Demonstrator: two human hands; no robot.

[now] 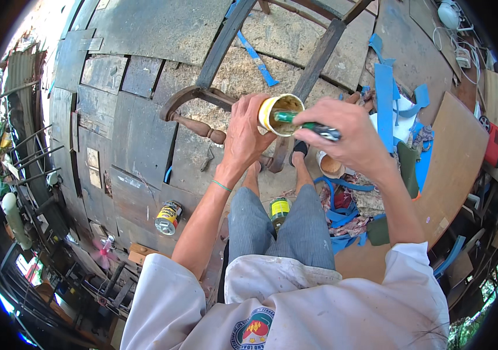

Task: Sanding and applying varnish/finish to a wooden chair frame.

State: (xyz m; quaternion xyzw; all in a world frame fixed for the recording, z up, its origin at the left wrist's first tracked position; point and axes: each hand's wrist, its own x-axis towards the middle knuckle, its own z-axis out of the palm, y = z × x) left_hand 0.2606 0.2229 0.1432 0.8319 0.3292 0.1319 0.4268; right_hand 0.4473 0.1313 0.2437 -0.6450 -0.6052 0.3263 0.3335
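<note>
My left hand (247, 125) is wrapped round a small yellow-and-white cup (265, 115), tipped so its open mouth faces right. Some tan stuff coats the inside. My right hand (342, 131) grips a slim tool with a green and black handle (319, 129); its far end is inside the cup, so its kind is hidden. Beyond my hands stands a dark wooden chair frame (317, 58) with a curved arm and a turned post (199, 125). Another open tub (331, 166) with tan contents is below my right wrist.
A labelled can (169, 217) stands on the boards at left, and a jar with a yellow label (280, 209) is between my legs. Blue strips (384, 105) and rags (348, 219) lie at right beside a curved wooden panel (453, 169). A red device (495, 153) sits farther right.
</note>
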